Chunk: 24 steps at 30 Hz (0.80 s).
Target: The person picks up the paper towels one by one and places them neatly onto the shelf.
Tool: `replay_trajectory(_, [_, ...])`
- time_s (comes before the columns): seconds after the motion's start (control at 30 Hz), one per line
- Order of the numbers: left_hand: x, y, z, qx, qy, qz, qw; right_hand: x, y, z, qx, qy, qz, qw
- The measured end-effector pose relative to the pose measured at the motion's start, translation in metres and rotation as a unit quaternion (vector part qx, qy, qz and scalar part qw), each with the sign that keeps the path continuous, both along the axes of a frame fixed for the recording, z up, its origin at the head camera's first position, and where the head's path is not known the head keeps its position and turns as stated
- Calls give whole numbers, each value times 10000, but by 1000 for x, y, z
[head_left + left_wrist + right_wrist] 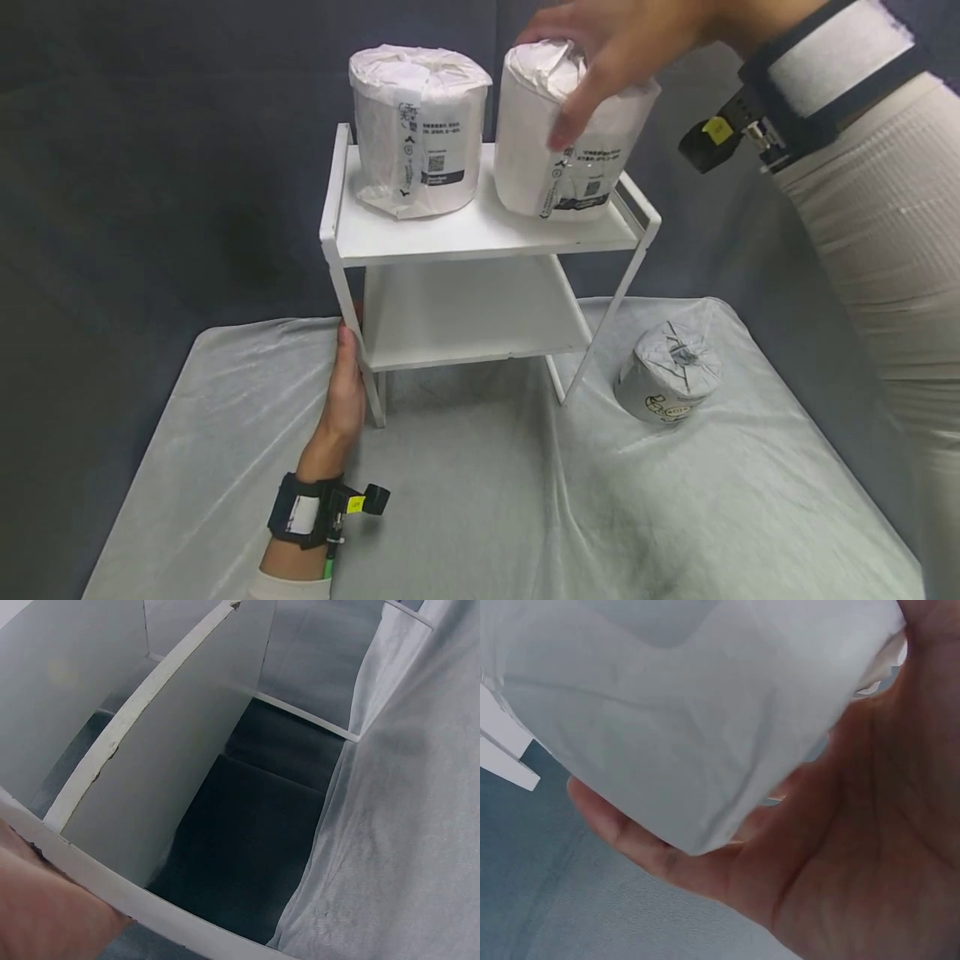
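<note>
A white two-tier shelf rack [480,242] stands on the grey cloth in the head view. My right hand [618,50] grips a paper-wrapped roll [525,142] from above, thumb on its front. That roll is at the right of the top tier, slightly tilted; whether its base touches the tier I cannot tell. The right wrist view shows the fingers [660,855] along its wrapper. Left of it, a second wrapped roll [457,117] stands upright. Low on the rack's left side, my left hand [343,400] holds the frame, its fingers partly hidden behind the leg.
A third wrapped roll [652,379], with a round printed mark, stands on the grey cloth [465,508] right of the rack. Dark fabric [187,167] hangs behind. The rack's lower tier [465,312] lies beneath the rolls.
</note>
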<state>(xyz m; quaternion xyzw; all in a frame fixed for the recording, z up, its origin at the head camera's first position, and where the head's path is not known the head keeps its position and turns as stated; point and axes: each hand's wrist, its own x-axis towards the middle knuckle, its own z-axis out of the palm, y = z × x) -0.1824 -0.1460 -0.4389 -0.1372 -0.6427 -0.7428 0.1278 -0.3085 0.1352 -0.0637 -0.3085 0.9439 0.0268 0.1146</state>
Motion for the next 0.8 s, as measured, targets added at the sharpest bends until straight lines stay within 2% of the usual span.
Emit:
replay_trajectory(0.27, [0, 1, 1, -60, -23, 28, 10000, -4, -7, -2, 310, -478, -356, 9977])
replay_trajectory(0.53, [-3, 1, 0, 60, 98, -36, 9999, -3, -9, -6, 288, -705, -433, 9962])
replay_trajectory(0.8, [-1, 2, -1, 85, 62, -19, 9999, -4, -13, -3, 379, -1094, -561, 9917])
